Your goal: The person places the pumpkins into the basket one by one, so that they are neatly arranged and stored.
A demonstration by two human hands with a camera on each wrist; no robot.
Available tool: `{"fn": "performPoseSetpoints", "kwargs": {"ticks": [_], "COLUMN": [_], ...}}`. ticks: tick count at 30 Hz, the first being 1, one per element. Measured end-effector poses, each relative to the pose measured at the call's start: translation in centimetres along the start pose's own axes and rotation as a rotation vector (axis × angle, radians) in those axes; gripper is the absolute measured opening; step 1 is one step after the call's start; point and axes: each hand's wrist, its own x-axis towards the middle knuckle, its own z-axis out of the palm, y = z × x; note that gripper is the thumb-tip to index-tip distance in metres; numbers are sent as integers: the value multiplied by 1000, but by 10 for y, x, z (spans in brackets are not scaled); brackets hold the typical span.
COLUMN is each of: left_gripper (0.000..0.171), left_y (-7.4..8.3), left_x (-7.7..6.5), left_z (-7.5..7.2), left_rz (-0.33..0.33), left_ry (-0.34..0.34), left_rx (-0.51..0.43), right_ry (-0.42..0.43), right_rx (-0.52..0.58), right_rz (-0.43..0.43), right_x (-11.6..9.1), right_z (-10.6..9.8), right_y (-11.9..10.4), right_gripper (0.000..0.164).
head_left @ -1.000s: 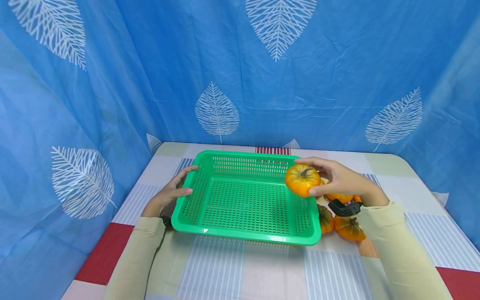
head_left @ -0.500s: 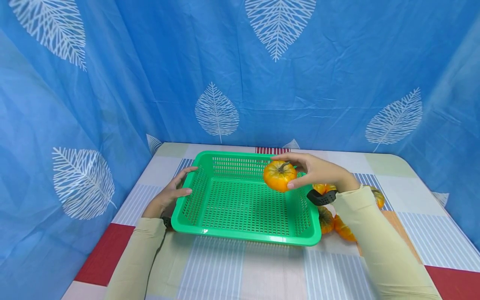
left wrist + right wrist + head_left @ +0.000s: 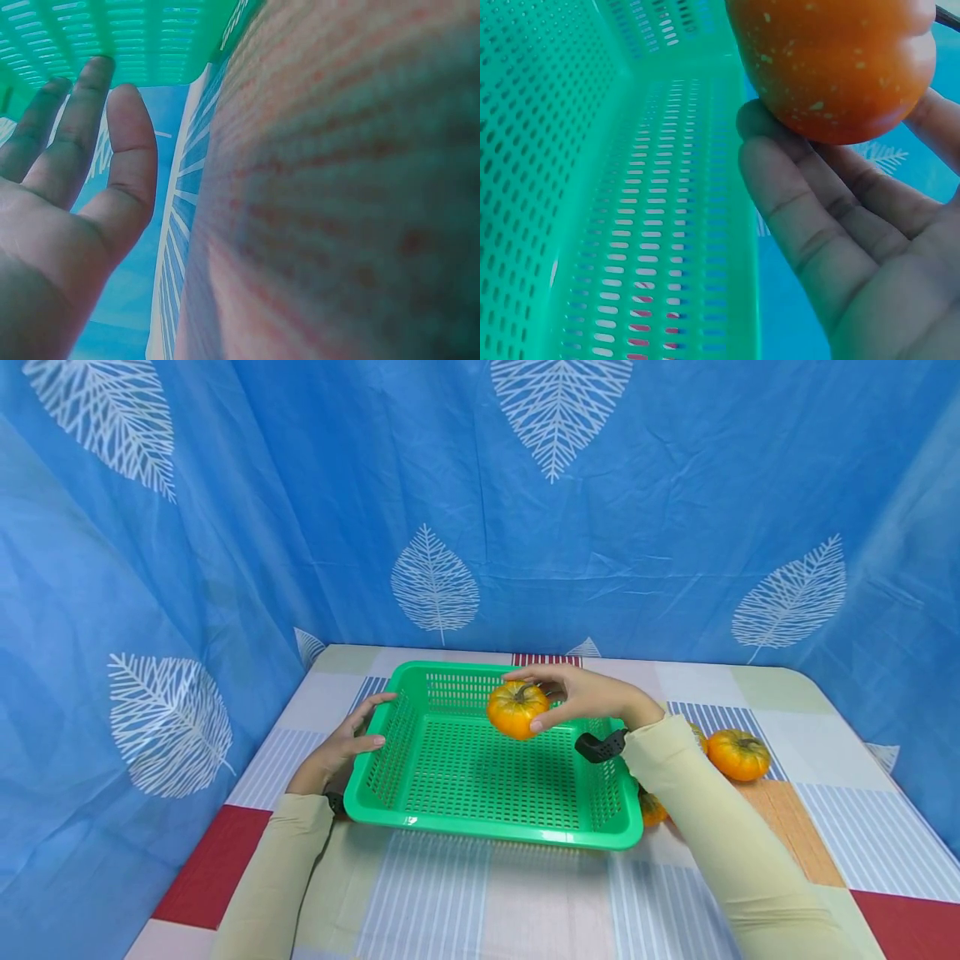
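Observation:
A small orange pumpkin (image 3: 517, 710) with a short stem is held above the green plastic basket (image 3: 491, 839). My right hand (image 3: 573, 696) grips it from the right, thumb on the near side and fingers round the far side. In the right wrist view the orange underside of the pumpkin (image 3: 832, 71) rests against the fingers, with the basket wall (image 3: 577, 187) to its left. At the basket's left side, my left hand (image 3: 337, 747) has its fingers extended along the outer wall. In the left wrist view those fingertips (image 3: 96, 71) touch or nearly touch the slotted wall.
Beyond the basket's right side lie more pumpkins, one orange (image 3: 738, 754) in plain view and others (image 3: 651, 808) partly behind the right sleeve (image 3: 720, 827). A checked cloth (image 3: 420, 902) covers the table. Blue curtains (image 3: 637, 568) with white leaves hang behind and at both sides.
My right hand has carried the pumpkin leftward from the basket's right rim to above its middle. The left hand and the basket have stayed in place.

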Motion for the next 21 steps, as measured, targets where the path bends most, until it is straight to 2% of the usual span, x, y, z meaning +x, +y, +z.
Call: {"fn": "performPoseSetpoints", "kwargs": {"ticks": [6,13,21], "left_gripper": [55,54,67], "left_y": [-3,-2,0], "left_x": [2,4,0], "left_z": [-4,-3,-1], "left_rz": [41,46,-9], "left_ry": [-18,-7,8], "left_rx": [30,34,63], "right_ry": [-19,-10,-24], "right_rx": [21,-17,-28], "right_rz": [22,29,47], "right_x": [16,33,47], "right_z": [5,10,21], "right_y": [0,-1,-2], "right_gripper": [79,77,80]}}
